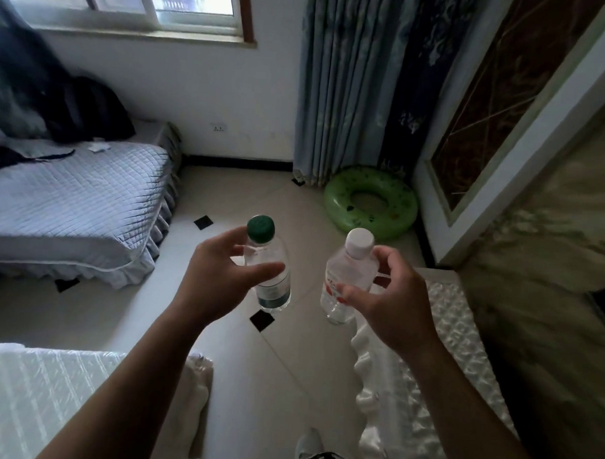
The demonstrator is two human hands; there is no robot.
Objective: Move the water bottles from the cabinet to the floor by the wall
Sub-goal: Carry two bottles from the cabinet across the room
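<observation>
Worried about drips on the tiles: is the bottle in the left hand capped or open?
Capped: a green cap sits on the neck of the bottle the left hand holds; how tight, cannot tell.

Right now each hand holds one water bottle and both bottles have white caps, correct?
Not both. The left hand holds a green-capped bottle; only the right hand holds a white-capped bottle. The head view shows it; one bottle per hand is right.

My left grip (217, 281) holds a green-capped bottle (273, 290) upright. My right grip (391, 304) holds a white-capped bottle (351, 268), both above the tiled floor (289, 366).
</observation>
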